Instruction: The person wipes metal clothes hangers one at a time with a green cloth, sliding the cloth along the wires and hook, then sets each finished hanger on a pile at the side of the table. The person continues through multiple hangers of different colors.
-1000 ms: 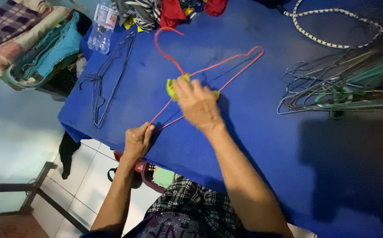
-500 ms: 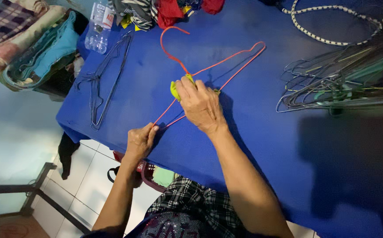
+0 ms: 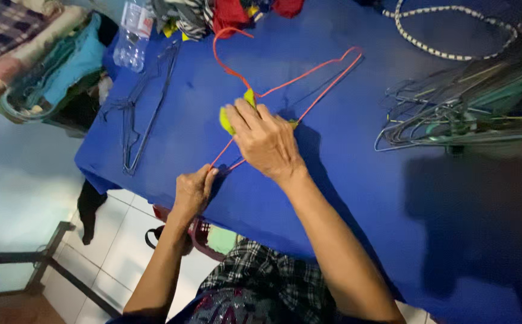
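Note:
A red wire hanger point(image 3: 309, 75) lies flat on the blue tablecloth point(image 3: 357, 180), hook toward the far edge. My left hand point(image 3: 194, 191) pinches the hanger's near corner at the table's front edge. My right hand point(image 3: 266, 141) presses a yellow-green cloth point(image 3: 228, 120) onto the hanger's wire near its neck, fingers curled over it. Most of the cloth is hidden under that hand.
A dark wire hanger point(image 3: 144, 108) lies to the left. A heap of wire hangers point(image 3: 453, 114) sits at the right. A plastic bottle point(image 3: 132, 39), bunched clothes point(image 3: 225, 15) and a patterned cord point(image 3: 453, 33) lie along the far edge. A basket of folded clothes point(image 3: 39, 66) stands at left.
My right hand has shifted the yellow-green cloth slightly along the red wire. My left hand keeps its pinch on the hanger's corner.

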